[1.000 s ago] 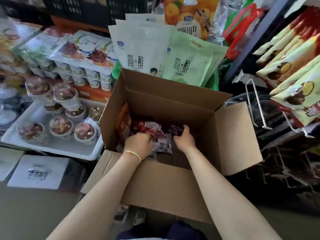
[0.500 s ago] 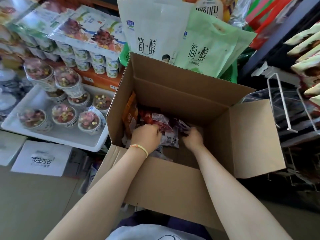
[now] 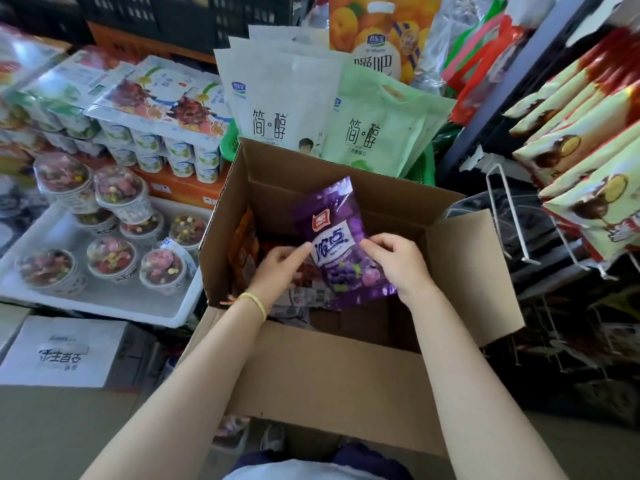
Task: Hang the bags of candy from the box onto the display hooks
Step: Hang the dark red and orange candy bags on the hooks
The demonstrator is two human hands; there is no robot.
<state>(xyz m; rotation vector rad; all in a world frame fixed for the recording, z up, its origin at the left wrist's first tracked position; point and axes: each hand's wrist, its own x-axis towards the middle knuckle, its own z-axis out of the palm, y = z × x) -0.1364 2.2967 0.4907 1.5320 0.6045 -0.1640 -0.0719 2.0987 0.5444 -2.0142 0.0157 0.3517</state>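
An open cardboard box (image 3: 332,372) stands in front of me with several candy bags (image 3: 247,247) lying in its bottom. A purple candy bag (image 3: 332,233) is held upright above the box opening. My right hand (image 3: 398,265) grips its lower right edge. My left hand (image 3: 280,268) pinches its lower left edge, thumb on the front. White wire display hooks (image 3: 512,216) stick out from the rack at the right, bare of bags.
Yellow-green snack bags (image 3: 588,157) hang on the rack at the upper right. A white tray (image 3: 104,303) of dessert cups sits at the left, with yoghurt multipacks (image 3: 156,133) behind. White and green pouches (image 3: 311,105) stand behind the box. A white carton (image 3: 59,351) lies at lower left.
Both hands were down among the bags in the box; now they have lifted a purple bag up above the opening and hold it upright.
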